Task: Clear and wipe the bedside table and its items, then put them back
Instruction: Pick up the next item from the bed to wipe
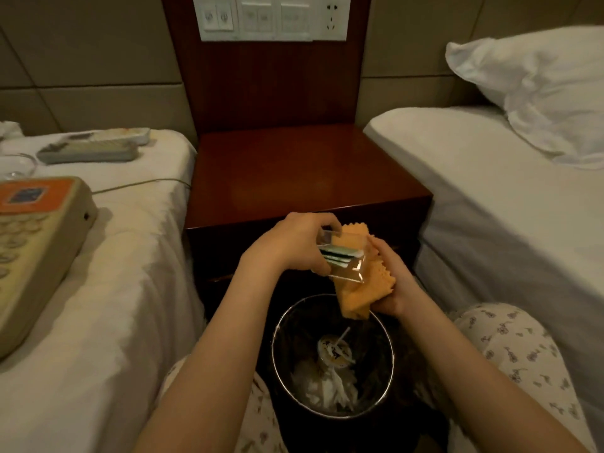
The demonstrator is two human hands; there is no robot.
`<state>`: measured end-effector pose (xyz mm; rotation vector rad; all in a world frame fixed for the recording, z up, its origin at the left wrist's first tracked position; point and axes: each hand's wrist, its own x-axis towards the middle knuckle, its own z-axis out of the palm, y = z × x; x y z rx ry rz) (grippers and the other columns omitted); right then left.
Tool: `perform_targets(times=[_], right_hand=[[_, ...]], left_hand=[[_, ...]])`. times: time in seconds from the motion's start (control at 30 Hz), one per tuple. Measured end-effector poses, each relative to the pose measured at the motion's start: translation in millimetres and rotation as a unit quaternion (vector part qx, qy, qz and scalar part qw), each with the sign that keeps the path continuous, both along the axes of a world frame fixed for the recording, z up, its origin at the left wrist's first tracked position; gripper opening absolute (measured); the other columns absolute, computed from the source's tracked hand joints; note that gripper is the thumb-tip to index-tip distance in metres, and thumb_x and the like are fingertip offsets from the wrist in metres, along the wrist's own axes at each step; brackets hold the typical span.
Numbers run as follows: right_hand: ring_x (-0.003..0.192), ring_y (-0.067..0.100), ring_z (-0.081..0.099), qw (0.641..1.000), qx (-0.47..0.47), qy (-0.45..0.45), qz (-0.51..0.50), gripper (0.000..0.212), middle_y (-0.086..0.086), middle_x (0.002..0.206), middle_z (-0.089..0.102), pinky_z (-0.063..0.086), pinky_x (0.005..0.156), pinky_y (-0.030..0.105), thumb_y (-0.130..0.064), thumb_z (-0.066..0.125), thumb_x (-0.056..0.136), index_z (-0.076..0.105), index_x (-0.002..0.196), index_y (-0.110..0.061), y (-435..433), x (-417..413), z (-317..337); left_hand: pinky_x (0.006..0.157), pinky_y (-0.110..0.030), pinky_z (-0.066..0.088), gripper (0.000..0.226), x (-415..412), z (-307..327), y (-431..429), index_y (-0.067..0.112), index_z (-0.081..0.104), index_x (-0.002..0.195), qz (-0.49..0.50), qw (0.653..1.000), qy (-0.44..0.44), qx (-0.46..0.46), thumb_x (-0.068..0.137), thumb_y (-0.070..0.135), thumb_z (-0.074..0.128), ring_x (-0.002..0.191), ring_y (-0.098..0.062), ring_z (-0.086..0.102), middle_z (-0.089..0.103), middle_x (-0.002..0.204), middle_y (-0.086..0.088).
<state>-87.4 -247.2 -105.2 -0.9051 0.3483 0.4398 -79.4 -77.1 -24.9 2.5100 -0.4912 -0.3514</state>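
My left hand (294,245) grips a clear acrylic holder (343,259) with a few cards inside, tilted in front of the bedside table (294,171), whose dark wooden top is bare. My right hand (392,282) holds an orange cloth (362,289) pressed against the holder's far side. Both hands hover over a round waste bin (333,358). On the left bed lie a beige telephone (36,243), two remote controls (88,152) and a glass ashtray (16,165).
The bin on the floor between my knees holds tissues and a cup lid with a straw. The telephone cord (140,184) runs across the left bed toward the table. The right bed (490,191) has a white pillow (539,89). A switch panel (271,18) is on the headboard.
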Motion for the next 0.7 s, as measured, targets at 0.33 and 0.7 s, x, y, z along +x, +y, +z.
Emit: perform_targets(times=[0.33,0.7], right_hand=[[0.069,0.023,0.066,0.991,0.075,-0.097,0.050,0.036,0.011,0.080,0.068,0.055,0.064,0.029,-0.035,0.059,0.076,0.066,0.098,-0.007,50.7,30.1,59.4],[0.073,0.021,0.066,0.984,0.089,-0.121,0.091,0.035,0.009,0.091,0.067,0.053,0.063,0.027,-0.037,0.050,0.092,0.060,0.114,-0.010,168.5,70.5,109.5]], left_hand=[[0.082,-0.029,0.050,0.082,24.7,70.9,30.3,0.038,0.031,0.141,-0.016,0.999,-0.043,0.027,0.077,-0.001,0.064,0.107,-0.017,0.052,0.041,0.138,0.000],[0.071,-0.035,0.057,0.090,36.4,114.7,107.1,0.012,0.018,0.146,0.331,0.925,0.051,-0.180,0.078,0.038,0.072,0.106,-0.031,0.062,0.044,0.136,-0.016]])
